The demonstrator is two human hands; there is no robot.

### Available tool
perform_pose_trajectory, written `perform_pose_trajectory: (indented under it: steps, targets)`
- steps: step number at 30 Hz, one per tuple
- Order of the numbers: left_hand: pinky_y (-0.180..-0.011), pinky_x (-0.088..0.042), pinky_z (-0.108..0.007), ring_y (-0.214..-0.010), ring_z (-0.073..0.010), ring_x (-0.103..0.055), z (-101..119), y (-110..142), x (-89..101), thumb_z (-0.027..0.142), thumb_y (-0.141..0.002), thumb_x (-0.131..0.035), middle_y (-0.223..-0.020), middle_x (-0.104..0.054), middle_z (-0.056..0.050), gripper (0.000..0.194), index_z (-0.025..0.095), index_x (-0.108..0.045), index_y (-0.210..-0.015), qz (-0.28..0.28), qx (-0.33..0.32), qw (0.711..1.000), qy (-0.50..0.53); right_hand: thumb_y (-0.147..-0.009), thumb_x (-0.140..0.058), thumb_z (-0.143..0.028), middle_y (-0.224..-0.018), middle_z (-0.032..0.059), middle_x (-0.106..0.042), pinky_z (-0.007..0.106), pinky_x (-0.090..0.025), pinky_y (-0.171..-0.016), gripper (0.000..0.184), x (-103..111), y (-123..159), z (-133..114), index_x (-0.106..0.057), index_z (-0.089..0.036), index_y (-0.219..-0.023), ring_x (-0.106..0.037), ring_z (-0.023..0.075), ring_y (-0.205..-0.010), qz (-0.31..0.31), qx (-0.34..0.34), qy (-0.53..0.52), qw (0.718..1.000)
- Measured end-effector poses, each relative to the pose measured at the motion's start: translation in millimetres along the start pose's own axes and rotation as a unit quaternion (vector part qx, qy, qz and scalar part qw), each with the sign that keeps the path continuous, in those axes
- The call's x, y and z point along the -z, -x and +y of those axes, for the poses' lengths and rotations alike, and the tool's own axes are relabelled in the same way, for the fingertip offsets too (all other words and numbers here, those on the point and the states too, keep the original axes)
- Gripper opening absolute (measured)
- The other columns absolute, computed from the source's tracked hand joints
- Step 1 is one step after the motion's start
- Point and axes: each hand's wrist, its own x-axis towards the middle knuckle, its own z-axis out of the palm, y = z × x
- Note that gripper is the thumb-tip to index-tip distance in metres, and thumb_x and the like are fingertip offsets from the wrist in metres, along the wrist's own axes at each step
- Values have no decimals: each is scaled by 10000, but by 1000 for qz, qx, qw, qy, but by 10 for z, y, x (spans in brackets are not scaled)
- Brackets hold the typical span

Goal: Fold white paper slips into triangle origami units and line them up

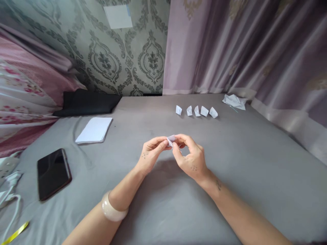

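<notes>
Between my two hands, a small folded piece of white paper (170,139) is held above the grey sheet. My left hand (152,152) pinches its left side between thumb and fingers. On the other side, the thumb and fingers of my right hand (191,156) grip the paper too. My fingers hide part of its lower folds. Farther back stands a row of several small folded white paper pieces (204,111), angular in shape. A stack of white paper sheets (94,130) lies to the left of my hands.
A black phone (54,174) lies at the left, near a power strip with white cables (11,183) and a yellow strip (16,233). Behind the stack is a black flat item (88,102). Crumpled white paper (234,101) lies at the back right by the purple curtain (217,47).
</notes>
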Motion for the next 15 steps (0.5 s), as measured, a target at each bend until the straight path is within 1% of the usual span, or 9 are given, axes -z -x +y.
perform_pose_trajectory:
  steps: [4,7,8,10,12,15]
  targets:
    - [-865,-534,-381,-854,-184,-668,19,11,-17,273,-801,-693,-911,-722,-50,150,184,-730,-916,-7,-2,1000,-1,-814,-616,-190,-804,5,-681,279,-543,-706,279,-3,0,-15,-567,-210,-1088,-638,127,-700,12,-4,14,1000]
    - [-856,-535,-364,-875,-186,-662,34,16,-24,267,-798,-696,-924,-722,-56,154,180,-732,-921,-7,-2,1000,-8,-807,-632,-224,-843,22,-639,301,-538,-722,336,6,-28,-21,-570,-211,-1137,-609,140,-736,11,-18,30,999]
    - [-860,-531,-365,-888,-190,-660,38,16,-24,268,-798,-695,-928,-721,-59,160,178,-730,-926,-11,-1,1000,-8,-812,-626,-225,-871,31,-630,304,-535,-726,313,11,-42,-22,-587,-214,-1122,-603,143,-758,3,-17,24,1000]
    - [-875,-524,-384,-910,-202,-659,44,15,-23,278,-803,-690,-932,-720,-66,173,174,-725,-938,-22,-1,1000,-4,-836,-597,-212,-901,38,-625,296,-528,-723,210,21,-70,-22,-638,-222,-1041,-599,141,-783,-24,-16,-7,1000]
    - [-882,-520,-401,-915,-208,-659,49,12,-23,285,-810,-682,-927,-717,-69,177,171,-718,-940,-31,1,1000,2,-855,-576,-199,-875,30,-636,281,-519,-702,133,28,-91,-18,-671,-223,-945,-600,133,-769,-43,-24,-47,998]
    - [-868,-528,-400,-898,-199,-659,51,10,-28,285,-818,-673,-909,-711,-62,164,168,-708,-926,-34,6,999,7,-848,-592,-192,-820,16,-651,268,-503,-669,101,30,-104,-13,-687,-216,-870,-597,124,-729,-46,-51,-80,994]
